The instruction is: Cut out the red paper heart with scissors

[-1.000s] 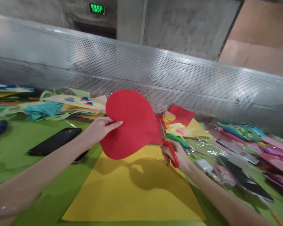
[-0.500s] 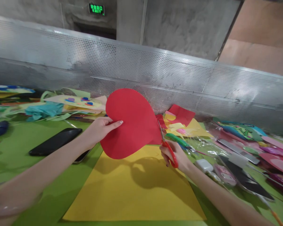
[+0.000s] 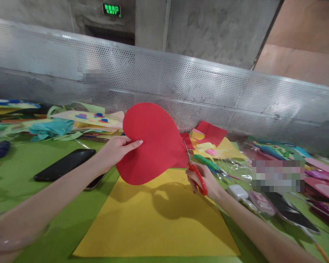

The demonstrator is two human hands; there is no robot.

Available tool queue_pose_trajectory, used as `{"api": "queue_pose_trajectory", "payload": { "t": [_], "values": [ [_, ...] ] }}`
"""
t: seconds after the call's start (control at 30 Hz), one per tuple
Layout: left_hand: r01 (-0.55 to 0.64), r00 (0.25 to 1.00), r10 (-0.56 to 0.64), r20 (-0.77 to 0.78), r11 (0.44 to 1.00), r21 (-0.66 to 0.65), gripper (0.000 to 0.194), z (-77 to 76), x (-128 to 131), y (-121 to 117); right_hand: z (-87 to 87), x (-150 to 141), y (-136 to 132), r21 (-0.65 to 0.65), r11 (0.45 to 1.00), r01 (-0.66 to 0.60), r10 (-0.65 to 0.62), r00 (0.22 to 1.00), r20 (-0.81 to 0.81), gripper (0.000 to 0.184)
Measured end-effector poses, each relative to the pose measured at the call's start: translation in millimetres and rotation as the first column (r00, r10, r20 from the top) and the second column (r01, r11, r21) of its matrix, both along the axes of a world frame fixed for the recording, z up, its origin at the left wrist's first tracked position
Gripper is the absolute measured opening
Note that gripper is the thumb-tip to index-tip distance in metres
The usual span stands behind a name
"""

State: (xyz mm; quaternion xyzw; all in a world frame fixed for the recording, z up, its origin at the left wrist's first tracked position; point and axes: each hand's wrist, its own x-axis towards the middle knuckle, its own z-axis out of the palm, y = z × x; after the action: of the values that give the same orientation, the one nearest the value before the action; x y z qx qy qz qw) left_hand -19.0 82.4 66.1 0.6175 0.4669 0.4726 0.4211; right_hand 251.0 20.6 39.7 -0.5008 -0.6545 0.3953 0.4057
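Observation:
A red paper heart is held up in front of me, its lobes to the left and its point to the right. My left hand pinches it at the notch, thumb on the near face. My right hand is closed around the red handles of a pair of scissors. Their blades point up and reach the heart's right-hand tip; whether they are biting into the paper is hard to see. Beneath both hands lies a yellow sheet, with the heart's shadow on it.
Two dark phones lie left, one partly under my forearm. A green cutter and paper scraps sit behind my right hand. On the right are a white earbud case and another phone. A perforated metal panel borders the back.

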Motion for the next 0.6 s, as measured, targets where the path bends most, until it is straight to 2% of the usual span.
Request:
{"api": "queue_pose_trajectory", "payload": {
  "t": [0.27, 0.6],
  "values": [
    [0.032, 0.999, -0.031, 0.007, 0.999, -0.004, 0.036, 4.0, 1.1, -5.3, 1.8, -0.5, -0.6, -0.001, 1.000, -0.005, 0.005, 1.000, 0.005, 0.031],
    [0.004, 1.000, -0.004, 0.003, 1.000, 0.008, 0.029, 0.4, 0.0, 1.7, 0.0, -0.2, -1.5, 0.005, 1.000, -0.009, 0.009, 1.000, -0.003, 0.031]
  ]
}}
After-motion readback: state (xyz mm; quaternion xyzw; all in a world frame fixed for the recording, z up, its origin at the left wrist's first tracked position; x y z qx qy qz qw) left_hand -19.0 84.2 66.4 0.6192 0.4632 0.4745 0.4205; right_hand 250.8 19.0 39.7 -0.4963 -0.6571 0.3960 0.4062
